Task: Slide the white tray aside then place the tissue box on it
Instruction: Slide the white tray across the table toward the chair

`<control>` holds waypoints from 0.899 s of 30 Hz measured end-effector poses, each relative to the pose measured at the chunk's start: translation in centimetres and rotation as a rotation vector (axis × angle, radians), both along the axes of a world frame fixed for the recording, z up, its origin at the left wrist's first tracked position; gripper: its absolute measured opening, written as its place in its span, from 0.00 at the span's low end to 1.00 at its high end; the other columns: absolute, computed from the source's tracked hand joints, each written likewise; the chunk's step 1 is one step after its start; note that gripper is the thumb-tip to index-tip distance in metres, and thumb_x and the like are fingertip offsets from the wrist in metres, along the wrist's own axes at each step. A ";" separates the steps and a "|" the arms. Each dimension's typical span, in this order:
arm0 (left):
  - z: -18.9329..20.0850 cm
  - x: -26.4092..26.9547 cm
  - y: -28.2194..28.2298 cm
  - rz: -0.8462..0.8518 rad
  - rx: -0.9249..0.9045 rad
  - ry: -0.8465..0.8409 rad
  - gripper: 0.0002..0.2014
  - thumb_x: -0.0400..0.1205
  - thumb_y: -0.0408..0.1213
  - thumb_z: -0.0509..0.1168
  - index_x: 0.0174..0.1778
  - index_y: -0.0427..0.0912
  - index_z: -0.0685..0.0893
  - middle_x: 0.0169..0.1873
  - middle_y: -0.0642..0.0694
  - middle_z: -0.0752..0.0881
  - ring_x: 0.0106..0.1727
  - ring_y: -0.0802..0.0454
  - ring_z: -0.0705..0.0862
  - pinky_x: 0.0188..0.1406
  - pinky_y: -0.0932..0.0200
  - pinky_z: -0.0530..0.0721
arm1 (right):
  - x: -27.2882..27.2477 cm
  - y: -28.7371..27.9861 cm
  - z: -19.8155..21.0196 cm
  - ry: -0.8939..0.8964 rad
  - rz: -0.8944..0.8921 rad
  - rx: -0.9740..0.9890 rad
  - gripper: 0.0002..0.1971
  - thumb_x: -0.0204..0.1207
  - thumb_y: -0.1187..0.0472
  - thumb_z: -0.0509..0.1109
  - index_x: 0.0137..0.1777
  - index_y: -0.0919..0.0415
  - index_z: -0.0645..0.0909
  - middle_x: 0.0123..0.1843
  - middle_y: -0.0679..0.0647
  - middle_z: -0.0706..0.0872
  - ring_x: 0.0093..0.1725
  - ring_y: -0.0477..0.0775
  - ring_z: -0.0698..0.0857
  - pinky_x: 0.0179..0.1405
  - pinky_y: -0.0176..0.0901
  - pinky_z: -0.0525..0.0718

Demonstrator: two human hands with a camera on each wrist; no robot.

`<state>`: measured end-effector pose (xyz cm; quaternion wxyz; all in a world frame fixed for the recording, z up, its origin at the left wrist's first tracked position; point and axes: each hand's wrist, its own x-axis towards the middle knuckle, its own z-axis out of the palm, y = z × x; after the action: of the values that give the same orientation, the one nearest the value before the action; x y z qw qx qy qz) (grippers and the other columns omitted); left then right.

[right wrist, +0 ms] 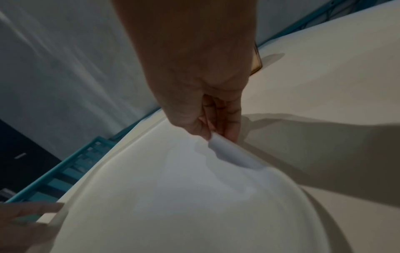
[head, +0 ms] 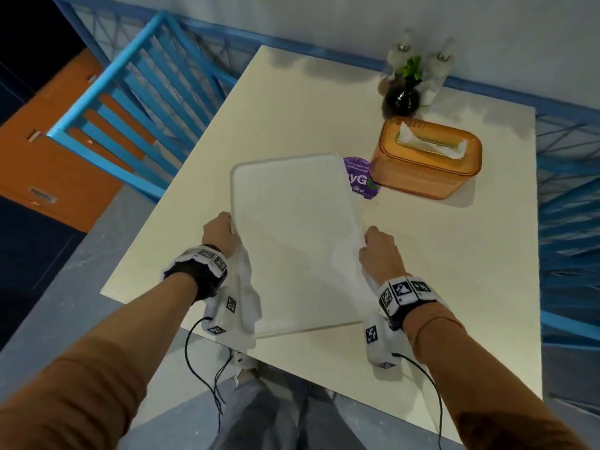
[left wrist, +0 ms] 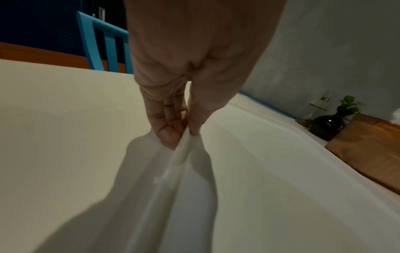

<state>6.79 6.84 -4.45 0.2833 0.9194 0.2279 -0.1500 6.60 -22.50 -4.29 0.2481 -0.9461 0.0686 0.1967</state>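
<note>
A white rectangular tray [head: 292, 235] lies on the cream table [head: 438, 287], its near end over the front edge. My left hand [head: 220, 233] pinches the tray's left rim [left wrist: 184, 149], thumb on top and fingers underneath. On the opposite side my right hand [head: 378, 251] pinches the right rim [right wrist: 227, 150] the same way. The orange tissue box [head: 425, 159], with a white tissue sticking out of its slot, stands beyond the tray's far right corner, apart from both hands.
A purple round sticker [head: 362, 178] sits between tray and tissue box, partly under the tray. A black vase with a green sprig [head: 402, 95] and condiment bottles [head: 438, 63] stand at the far edge by the wall. A blue chair [head: 130, 102] is left of the table.
</note>
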 end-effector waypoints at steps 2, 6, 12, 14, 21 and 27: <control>-0.2 2.0 1.3 -0.038 0.007 -0.041 0.17 0.79 0.26 0.61 0.65 0.28 0.76 0.55 0.26 0.86 0.58 0.31 0.83 0.56 0.45 0.80 | -0.3 1.5 -0.1 0.002 -0.048 0.024 0.07 0.76 0.72 0.58 0.53 0.70 0.73 0.56 0.72 0.82 0.47 0.66 0.82 0.39 0.45 0.72; -0.7 4.9 3.7 -0.112 0.004 -0.079 0.17 0.79 0.25 0.61 0.64 0.30 0.78 0.57 0.27 0.85 0.60 0.32 0.82 0.59 0.45 0.78 | -0.6 4.1 -0.4 0.005 -0.167 0.050 0.08 0.76 0.71 0.59 0.54 0.72 0.73 0.55 0.72 0.82 0.41 0.59 0.76 0.39 0.46 0.75; -0.1 4.3 5.7 -0.176 -0.100 -0.091 0.22 0.78 0.29 0.64 0.70 0.33 0.75 0.60 0.32 0.82 0.61 0.36 0.81 0.53 0.57 0.74 | -2.1 5.4 -0.5 -0.026 -0.352 0.177 0.15 0.75 0.69 0.63 0.61 0.71 0.76 0.54 0.71 0.87 0.50 0.66 0.86 0.48 0.48 0.83; -0.4 2.3 6.2 -0.229 -0.106 -0.060 0.22 0.77 0.30 0.66 0.68 0.33 0.75 0.54 0.35 0.79 0.56 0.38 0.81 0.50 0.57 0.75 | -3.5 5.7 -0.7 -0.020 -0.354 0.149 0.15 0.75 0.68 0.65 0.61 0.71 0.76 0.51 0.70 0.87 0.48 0.63 0.86 0.45 0.44 0.80; -1.7 -0.8 8.7 -0.286 -0.158 -0.058 0.16 0.77 0.26 0.63 0.62 0.35 0.78 0.42 0.41 0.79 0.45 0.45 0.78 0.45 0.58 0.72 | -5.4 7.6 -1.8 -0.040 -0.365 0.072 0.13 0.76 0.71 0.63 0.59 0.70 0.75 0.41 0.67 0.86 0.43 0.64 0.85 0.39 0.44 0.76; -1.9 2.4 12.2 -0.232 -0.151 -0.091 0.16 0.77 0.27 0.66 0.61 0.36 0.81 0.46 0.38 0.84 0.46 0.47 0.79 0.47 0.59 0.74 | -3.8 11.3 -2.3 -0.077 -0.408 0.116 0.07 0.76 0.70 0.64 0.52 0.71 0.76 0.42 0.66 0.84 0.45 0.64 0.84 0.40 0.45 0.77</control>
<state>9.15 19.00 -6.33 0.3425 0.9215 0.0951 -0.1566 2.77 -11.16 -6.58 0.3391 -0.9035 0.2379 0.1098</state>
